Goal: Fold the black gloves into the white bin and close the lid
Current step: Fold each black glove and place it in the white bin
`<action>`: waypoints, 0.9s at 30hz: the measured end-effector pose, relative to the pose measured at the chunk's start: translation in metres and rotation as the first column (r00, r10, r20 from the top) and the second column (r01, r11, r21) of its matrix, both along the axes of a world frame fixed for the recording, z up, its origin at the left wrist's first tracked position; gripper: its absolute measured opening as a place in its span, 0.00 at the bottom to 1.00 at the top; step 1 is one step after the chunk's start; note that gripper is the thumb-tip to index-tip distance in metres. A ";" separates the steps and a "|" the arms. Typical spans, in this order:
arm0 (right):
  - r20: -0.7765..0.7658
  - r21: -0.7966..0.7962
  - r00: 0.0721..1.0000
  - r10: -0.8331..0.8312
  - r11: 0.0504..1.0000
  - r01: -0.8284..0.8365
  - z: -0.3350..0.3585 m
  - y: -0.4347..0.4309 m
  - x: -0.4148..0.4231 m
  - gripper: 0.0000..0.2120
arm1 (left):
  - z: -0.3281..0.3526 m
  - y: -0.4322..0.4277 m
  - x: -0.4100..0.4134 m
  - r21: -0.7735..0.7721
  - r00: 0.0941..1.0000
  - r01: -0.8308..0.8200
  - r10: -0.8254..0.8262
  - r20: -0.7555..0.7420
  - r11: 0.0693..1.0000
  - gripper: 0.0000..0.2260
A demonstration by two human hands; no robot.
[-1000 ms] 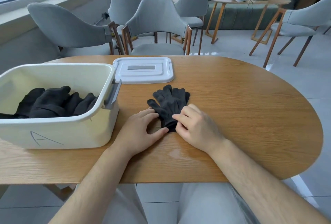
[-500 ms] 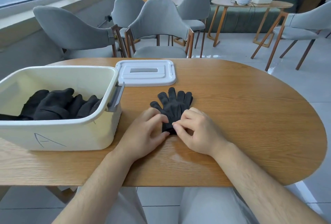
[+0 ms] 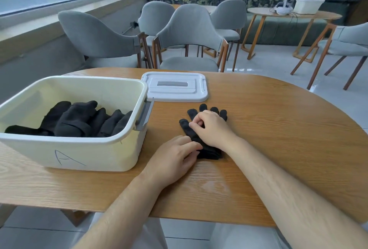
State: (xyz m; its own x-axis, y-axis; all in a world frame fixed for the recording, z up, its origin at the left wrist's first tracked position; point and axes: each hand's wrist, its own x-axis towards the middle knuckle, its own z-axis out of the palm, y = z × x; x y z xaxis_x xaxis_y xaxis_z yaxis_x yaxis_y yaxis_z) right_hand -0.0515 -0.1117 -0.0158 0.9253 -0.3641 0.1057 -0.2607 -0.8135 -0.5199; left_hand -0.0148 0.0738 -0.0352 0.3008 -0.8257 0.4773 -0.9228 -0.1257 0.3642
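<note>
The task is partway done. Several black gloves (image 3: 79,119) already lie heaped inside the white plastic bin (image 3: 89,153). One more black knit glove (image 3: 211,152) lies flat on the oval wooden table (image 3: 278,129), at about three o'clock from the bin, and looks not yet folded.

The right hand (image 3: 213,129) rests on the glove's finger end, its curled fingers pinching the fabric. The left hand (image 3: 173,159) lies at the cuff end, fingers nearly straight and pressing it down.

What remains, I judge, is to fold this glove, drop it in and fit the flat white lid (image 3: 175,87), which lies on the table at twelve o'clock from the glove.

The only writing is a hand-drawn letter A (image 3: 66,158) on the bin's near wall; no brand is legible.
</note>
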 end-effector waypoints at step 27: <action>0.107 0.142 0.992 -0.071 0.988 0.056 -0.002 0.006 0.017 0.13 | -0.003 -0.001 -0.001 -0.022 0.999 -0.029 0.028 -0.021 0.999 0.07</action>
